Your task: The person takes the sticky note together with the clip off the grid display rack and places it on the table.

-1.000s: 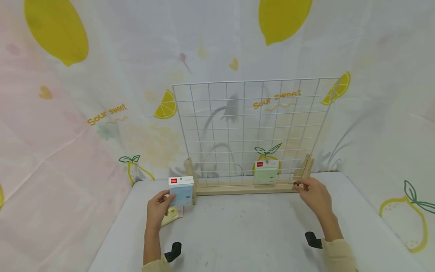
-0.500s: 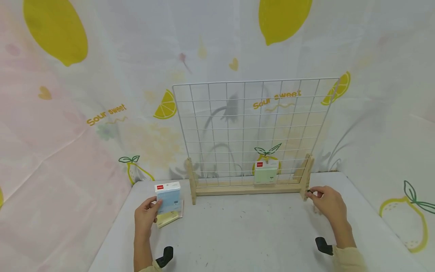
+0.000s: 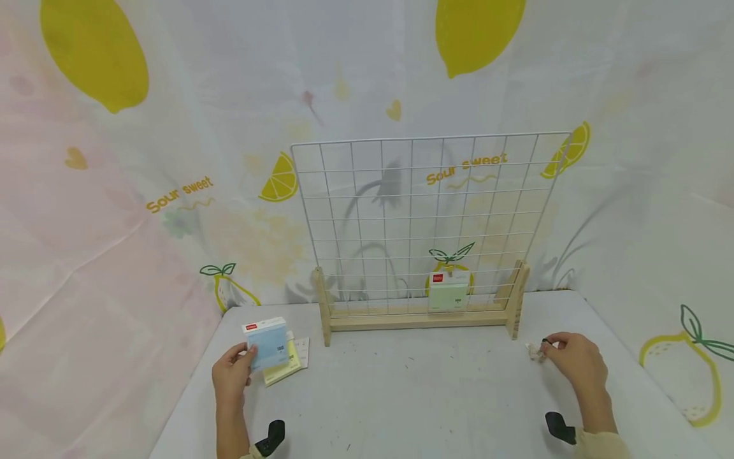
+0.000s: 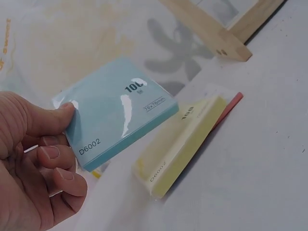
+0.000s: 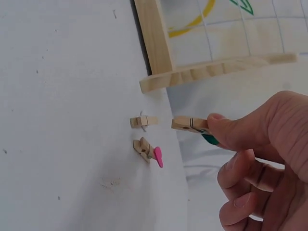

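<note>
My left hand [image 3: 231, 376] pinches a pack of blue sticky notes [image 4: 120, 108] by its left edge, thumb on the front, above the table. Beneath and beside it a pack of yellow sticky notes [image 4: 180, 144] lies over another pack with a reddish edge [image 4: 230, 111]. On the right, my right hand [image 3: 579, 363] pinches a small wooden clothespin [image 5: 185, 123] with a green piece at its thumb end. Close by lie a plain-looking clothespin [image 5: 143, 121] and one with a pink tip [image 5: 149, 151]. A pack of green sticky notes [image 3: 448, 296] hangs low on the wire grid, a clip at its top.
The white wire grid [image 3: 395, 220] stands upright in a wooden base [image 3: 418, 320] at the back of the white table [image 3: 401, 395]. A lemon-patterned cloth [image 3: 229, 76] hangs behind and at both sides.
My left hand has moved left and nearer with the blue pack, uncovering more of the yellow one. My right hand has moved right and nearer, away from the wooden base, still pinching the clothespin.
</note>
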`<action>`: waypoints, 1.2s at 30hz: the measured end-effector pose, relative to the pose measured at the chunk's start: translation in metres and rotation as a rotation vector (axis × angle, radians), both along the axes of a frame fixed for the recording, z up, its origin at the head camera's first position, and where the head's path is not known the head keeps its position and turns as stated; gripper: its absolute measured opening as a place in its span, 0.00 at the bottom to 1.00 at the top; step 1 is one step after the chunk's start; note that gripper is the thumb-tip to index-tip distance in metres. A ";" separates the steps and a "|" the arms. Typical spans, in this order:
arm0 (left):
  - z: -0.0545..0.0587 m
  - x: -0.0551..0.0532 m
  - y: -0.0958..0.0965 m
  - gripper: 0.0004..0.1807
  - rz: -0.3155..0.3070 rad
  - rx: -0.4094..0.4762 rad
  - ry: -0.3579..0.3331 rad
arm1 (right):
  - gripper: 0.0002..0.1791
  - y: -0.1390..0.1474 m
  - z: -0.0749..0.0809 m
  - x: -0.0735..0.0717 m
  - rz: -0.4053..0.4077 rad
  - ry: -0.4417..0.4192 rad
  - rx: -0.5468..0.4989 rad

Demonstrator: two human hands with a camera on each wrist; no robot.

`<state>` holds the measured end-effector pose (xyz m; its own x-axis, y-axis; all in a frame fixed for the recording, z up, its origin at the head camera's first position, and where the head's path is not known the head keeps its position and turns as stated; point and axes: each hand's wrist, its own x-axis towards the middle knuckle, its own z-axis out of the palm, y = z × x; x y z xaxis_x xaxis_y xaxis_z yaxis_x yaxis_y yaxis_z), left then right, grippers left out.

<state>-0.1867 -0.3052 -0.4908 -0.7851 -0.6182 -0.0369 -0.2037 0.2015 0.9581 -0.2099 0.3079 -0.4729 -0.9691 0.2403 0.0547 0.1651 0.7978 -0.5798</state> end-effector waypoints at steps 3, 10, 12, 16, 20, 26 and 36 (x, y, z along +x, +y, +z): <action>-0.001 0.001 -0.001 0.17 0.011 -0.009 0.003 | 0.20 0.002 -0.001 0.003 -0.035 -0.036 -0.008; -0.006 0.003 -0.002 0.18 0.051 -0.087 -0.005 | 0.19 0.004 -0.006 0.010 -0.071 -0.105 -0.009; -0.007 0.002 -0.001 0.18 0.066 -0.125 -0.005 | 0.19 0.005 -0.007 0.011 -0.073 -0.116 -0.015; -0.010 0.002 0.000 0.18 0.095 -0.201 -0.027 | 0.19 0.006 -0.011 0.014 -0.085 -0.124 -0.020; -0.014 0.003 0.000 0.18 0.116 -0.260 -0.068 | 0.18 0.008 -0.015 0.015 -0.103 -0.123 -0.005; -0.024 0.003 -0.004 0.20 0.137 -0.256 -0.139 | 0.18 0.012 -0.024 0.016 -0.114 -0.104 0.008; -0.033 0.002 -0.002 0.20 0.157 -0.312 -0.261 | 0.19 0.015 -0.032 0.012 -0.133 -0.134 0.006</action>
